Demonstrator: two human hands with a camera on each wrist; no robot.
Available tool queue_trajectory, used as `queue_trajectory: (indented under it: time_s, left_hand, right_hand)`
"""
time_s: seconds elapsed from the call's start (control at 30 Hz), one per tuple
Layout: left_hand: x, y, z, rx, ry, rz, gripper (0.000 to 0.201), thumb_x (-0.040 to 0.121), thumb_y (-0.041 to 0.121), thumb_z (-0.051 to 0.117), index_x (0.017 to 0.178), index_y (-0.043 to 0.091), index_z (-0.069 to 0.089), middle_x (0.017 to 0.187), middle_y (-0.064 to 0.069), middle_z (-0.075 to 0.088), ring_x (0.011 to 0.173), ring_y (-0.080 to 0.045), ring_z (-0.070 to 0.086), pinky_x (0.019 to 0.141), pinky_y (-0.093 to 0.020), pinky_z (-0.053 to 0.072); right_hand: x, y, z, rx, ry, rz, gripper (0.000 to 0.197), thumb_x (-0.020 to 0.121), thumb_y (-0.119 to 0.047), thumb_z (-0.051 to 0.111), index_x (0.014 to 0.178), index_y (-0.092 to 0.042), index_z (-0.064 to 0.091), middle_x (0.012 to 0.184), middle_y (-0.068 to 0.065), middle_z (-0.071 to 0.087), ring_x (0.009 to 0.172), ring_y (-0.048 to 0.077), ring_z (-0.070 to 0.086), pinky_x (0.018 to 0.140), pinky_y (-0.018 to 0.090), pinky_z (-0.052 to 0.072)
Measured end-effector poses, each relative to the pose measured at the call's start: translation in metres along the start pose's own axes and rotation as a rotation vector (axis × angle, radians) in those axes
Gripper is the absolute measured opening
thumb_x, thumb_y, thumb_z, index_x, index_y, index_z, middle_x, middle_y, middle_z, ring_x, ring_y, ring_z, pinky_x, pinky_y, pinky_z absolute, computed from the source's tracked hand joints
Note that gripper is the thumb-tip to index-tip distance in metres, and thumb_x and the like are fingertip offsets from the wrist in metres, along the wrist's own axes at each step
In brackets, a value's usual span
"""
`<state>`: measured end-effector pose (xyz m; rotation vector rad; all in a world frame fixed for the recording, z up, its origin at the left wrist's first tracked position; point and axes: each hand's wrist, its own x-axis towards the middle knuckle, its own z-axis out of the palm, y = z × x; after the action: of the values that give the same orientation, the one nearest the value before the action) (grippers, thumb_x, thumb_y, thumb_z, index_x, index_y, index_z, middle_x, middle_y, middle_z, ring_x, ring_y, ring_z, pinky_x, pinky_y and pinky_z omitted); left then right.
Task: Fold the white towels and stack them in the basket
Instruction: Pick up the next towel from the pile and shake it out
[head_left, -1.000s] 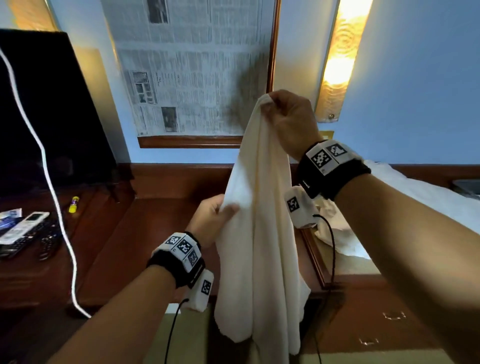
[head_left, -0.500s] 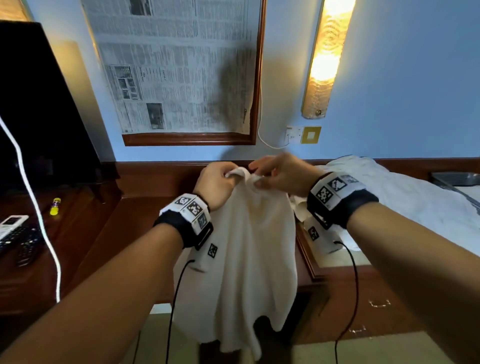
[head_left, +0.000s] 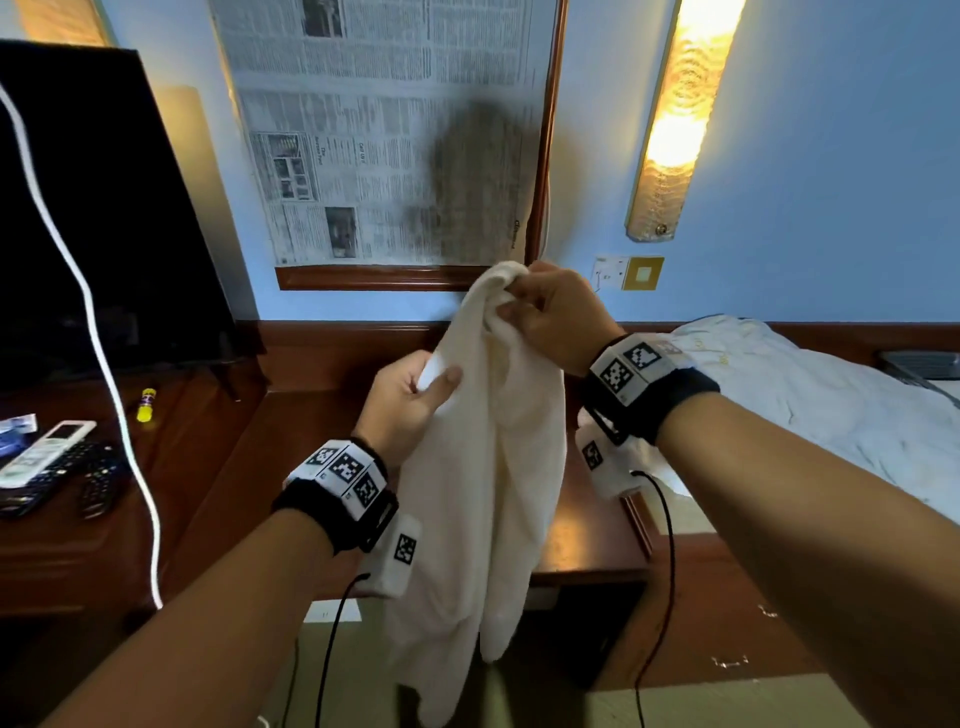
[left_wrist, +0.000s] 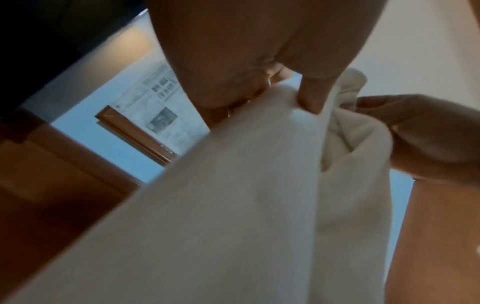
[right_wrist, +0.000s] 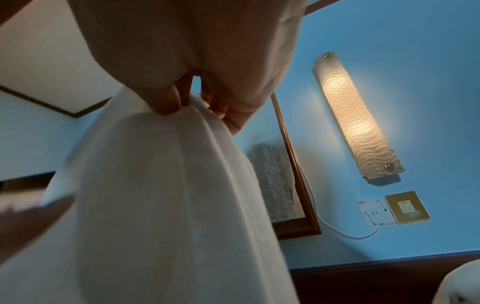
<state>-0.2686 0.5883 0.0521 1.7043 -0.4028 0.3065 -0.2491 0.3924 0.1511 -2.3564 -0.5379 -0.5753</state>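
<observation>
White towel hung in mid-air at centre frame, bunched and unfolded, its lower end dangling toward bottom centre in front of the dark wooden worktop. Right hand sat higher, just right of centre, fingers curled and gripping the towel's gathered top end. Left hand was lower and to the left, thumb and fingers pinching the towel's left edge. Both hands were close together, the cloth running between them. In the left wrist view the left hand filled the top, thumb pressed into the towel, with the right hand clutching the bunched end at right. In the right wrist view the right hand was at top, fingertips pinched on the towel that draped down over the lower left.

Behind, at top centre, a wood-framed panel covered with newspaper hung on the blue wall, a lit wall lamp at upper right, a switch plate below it. Black TV screen filled the upper left, a white cable crossing it. Lower left: remotes on the wooden surface, a small yellow tube near them. White crumpled cloth lay at right of frame. Both wrists wore black bands with printed marker tags. Basket not seen in any view.
</observation>
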Motion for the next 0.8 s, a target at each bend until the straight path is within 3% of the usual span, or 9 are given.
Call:
queue_trajectory:
  time_s: [0.1,0.2,0.33,0.43,0.5,0.57,0.63,0.73,0.8]
  left_hand:
    - [-0.017,-0.015,-0.015,-0.016,-0.065,-0.131,0.056,0.08,0.052,0.07,0.096,-0.001,0.066,0.093,-0.021,0.072,0.079,-0.024,0.067,0.072,-0.048,0.057]
    - [-0.038,-0.028,-0.023,0.084,-0.146,-0.202,0.048,0.084,0.045,0.07,0.109,0.003,0.069,0.102,-0.011,0.075,0.093,-0.026,0.072,0.085,-0.054,0.057]
    - [-0.066,-0.044,-0.039,0.109,-0.125,-0.24,0.063,0.078,0.061,0.063,0.102,0.004,0.067,0.097,-0.013,0.073,0.086,-0.031,0.07,0.077,-0.051,0.055]
    - [-0.072,-0.041,-0.052,0.094,-0.067,-0.262,0.03,0.093,0.034,0.066,0.098,0.004,0.062,0.095,-0.016,0.07,0.081,-0.026,0.064,0.073,-0.043,0.053]
    - [-0.071,-0.037,-0.059,0.041,-0.061,-0.277,0.01,0.095,0.014,0.066,0.096,0.009,0.056,0.092,-0.015,0.066,0.079,-0.021,0.059,0.07,-0.03,0.05]
    - [-0.071,-0.032,-0.063,-0.005,-0.097,-0.292,0.01,0.086,0.016,0.065,0.092,0.017,0.056,0.089,-0.01,0.063,0.08,-0.019,0.057,0.07,-0.03,0.047]
    - [-0.074,-0.024,-0.063,-0.087,-0.144,-0.342,0.008,0.08,0.023,0.061,0.086,0.02,0.059,0.086,-0.007,0.062,0.079,-0.02,0.056,0.073,-0.035,0.045]
    - [-0.08,-0.013,-0.064,-0.289,-0.158,-0.449,0.02,0.101,0.028,0.053,0.097,0.016,0.068,0.084,0.002,0.073,0.075,-0.014,0.069,0.072,-0.026,0.052]
    - [-0.08,-0.011,-0.069,-0.259,-0.156,-0.462,0.026,0.106,0.023,0.046,0.096,0.013,0.069,0.082,0.003,0.072,0.07,-0.008,0.068,0.069,-0.025,0.051]
  right_hand:
    - [0.014,-0.011,-0.007,0.021,0.11,0.043,0.02,0.093,-0.019,0.063,0.09,-0.003,0.073,0.095,0.018,0.058,0.085,0.031,0.058,0.084,0.046,0.048]
    - [0.023,-0.022,-0.012,0.067,0.211,0.084,0.023,0.094,-0.024,0.06,0.09,-0.005,0.073,0.095,0.014,0.06,0.086,0.027,0.059,0.084,0.04,0.049]
    - [0.023,-0.029,-0.01,0.051,0.298,0.153,0.025,0.095,-0.029,0.058,0.098,-0.011,0.075,0.099,0.012,0.064,0.091,0.026,0.06,0.084,0.037,0.049]
    - [0.014,-0.026,-0.001,-0.048,0.318,0.208,0.026,0.096,-0.027,0.055,0.105,-0.013,0.074,0.098,0.009,0.065,0.088,0.023,0.058,0.079,0.031,0.045]
    - [0.007,-0.025,0.008,-0.038,0.365,0.25,0.023,0.094,-0.024,0.056,0.103,-0.016,0.076,0.093,0.003,0.065,0.085,0.018,0.059,0.072,0.025,0.044]
    - [0.002,-0.024,0.016,0.036,0.413,0.302,0.019,0.092,-0.024,0.06,0.098,-0.019,0.078,0.095,-0.001,0.067,0.09,0.016,0.063,0.077,0.023,0.047]
    - [-0.002,-0.024,0.021,0.06,0.387,0.334,0.018,0.092,-0.025,0.062,0.096,-0.016,0.077,0.1,-0.001,0.068,0.094,0.017,0.063,0.087,0.029,0.049]
    - [-0.01,-0.023,0.022,0.069,0.356,0.345,0.013,0.093,-0.019,0.062,0.085,-0.02,0.072,0.088,-0.006,0.062,0.072,0.006,0.057,0.073,0.019,0.042]
    - [-0.016,-0.022,0.023,0.074,0.365,0.366,0.013,0.093,-0.016,0.063,0.082,-0.019,0.07,0.086,-0.005,0.063,0.069,0.004,0.054,0.075,0.017,0.039]
